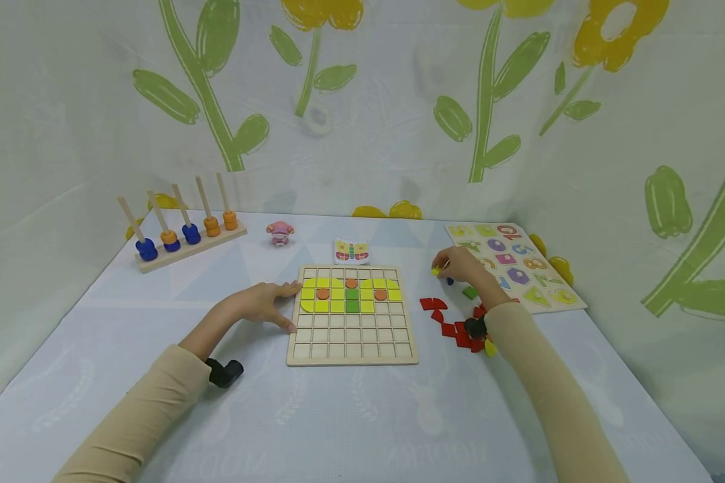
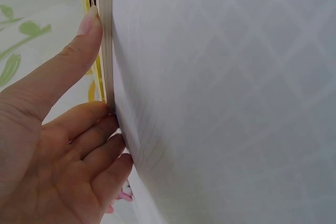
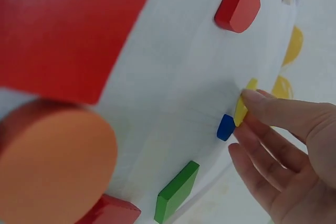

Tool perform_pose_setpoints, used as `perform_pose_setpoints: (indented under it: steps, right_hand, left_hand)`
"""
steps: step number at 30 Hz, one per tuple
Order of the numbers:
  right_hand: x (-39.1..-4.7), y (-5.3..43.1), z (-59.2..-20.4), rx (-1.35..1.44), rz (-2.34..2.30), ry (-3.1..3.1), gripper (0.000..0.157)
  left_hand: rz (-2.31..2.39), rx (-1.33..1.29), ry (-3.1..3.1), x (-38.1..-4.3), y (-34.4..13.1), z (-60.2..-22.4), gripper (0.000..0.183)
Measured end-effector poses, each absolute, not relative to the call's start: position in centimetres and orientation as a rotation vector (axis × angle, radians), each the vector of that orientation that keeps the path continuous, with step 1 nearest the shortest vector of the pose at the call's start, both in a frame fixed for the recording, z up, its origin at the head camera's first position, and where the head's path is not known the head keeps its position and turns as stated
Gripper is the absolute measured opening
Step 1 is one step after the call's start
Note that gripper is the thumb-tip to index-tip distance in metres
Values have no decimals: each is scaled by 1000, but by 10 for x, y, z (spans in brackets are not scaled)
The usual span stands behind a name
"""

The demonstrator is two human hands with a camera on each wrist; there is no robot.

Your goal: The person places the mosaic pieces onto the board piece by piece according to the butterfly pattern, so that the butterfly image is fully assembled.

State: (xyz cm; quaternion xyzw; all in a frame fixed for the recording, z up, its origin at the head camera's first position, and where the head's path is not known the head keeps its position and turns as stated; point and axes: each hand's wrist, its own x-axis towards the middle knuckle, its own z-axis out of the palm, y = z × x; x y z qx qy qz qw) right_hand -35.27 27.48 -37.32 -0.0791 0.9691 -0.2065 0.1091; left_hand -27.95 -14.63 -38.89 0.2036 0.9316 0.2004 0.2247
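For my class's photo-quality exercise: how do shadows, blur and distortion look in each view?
Head view: light fairly even, soft shadow beside the right sleeve; left wrist view: tabletop pattern soft and blurry, wooden grid board nearly edge-on; right wrist view: the orange disc looms large near the lens, with faint shadow by the yellow piece.

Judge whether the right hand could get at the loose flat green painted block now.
Probably yes: the green block lies near the right hand, with nothing on top, though that hand pinches a thin yellow painted piece, which would likely need setting down first.
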Motion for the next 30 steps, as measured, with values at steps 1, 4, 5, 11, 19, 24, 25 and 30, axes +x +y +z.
perform_pose_setpoints:
  steps: [1, 4, 5, 11, 19, 24, 25, 30]
  right_hand:
    - [-353, 275, -374, -224, -612, 2848, 19]
    - [-354, 275, -376, -228, -609, 2850, 20]
    - [-354, 275, -376, -229, -607, 2853, 21]
    - [-353, 279, -377, -270, -593, 2876, 24]
    - [-348, 289, -374, -310, -661, 2853, 20]
    - [-342, 294, -367, -352, -678, 2844, 17]
    - [-341, 295, -365, -361, -678, 2839, 17]
    - [-338, 297, -362, -402, -691, 2828, 17]
  left_hand:
    - [552, 563, 2571, -279, -146, -389, 98]
    - [553, 562, 2571, -279, -146, -388, 98]
    - [552, 563, 2571, -279, -146, -388, 98]
    - [552, 573, 2574, -281, -148, -390, 98]
    - [558, 583, 2571, -281, -148, -390, 99]
    - [561, 564, 2566, -281, -148, -389, 99]
    - [562, 561, 2565, -281, -148, -388, 99]
    - [564, 556, 2565, -281, -148, -389, 99]
